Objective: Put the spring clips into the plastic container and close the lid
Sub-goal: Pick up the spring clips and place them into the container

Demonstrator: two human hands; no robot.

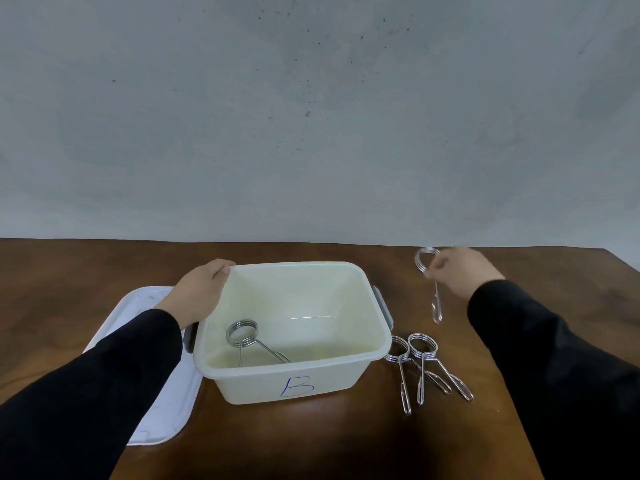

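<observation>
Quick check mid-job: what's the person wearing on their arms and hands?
Both arms are in long black sleeves reaching the wrists, plain with no visible markings. The left hand and right hand are bare: no gloves, and no rings or watch show.

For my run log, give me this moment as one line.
left hand: steadying container rim | right hand: holding a spring clip aloft | in container: one clip | on table: two clips | lid: off, left

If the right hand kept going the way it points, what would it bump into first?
The right hand, holding a spring clip, points left toward the plastic container. It would probably meet the container's right rim with the grey latch first, though its height above the table is unclear.
</observation>
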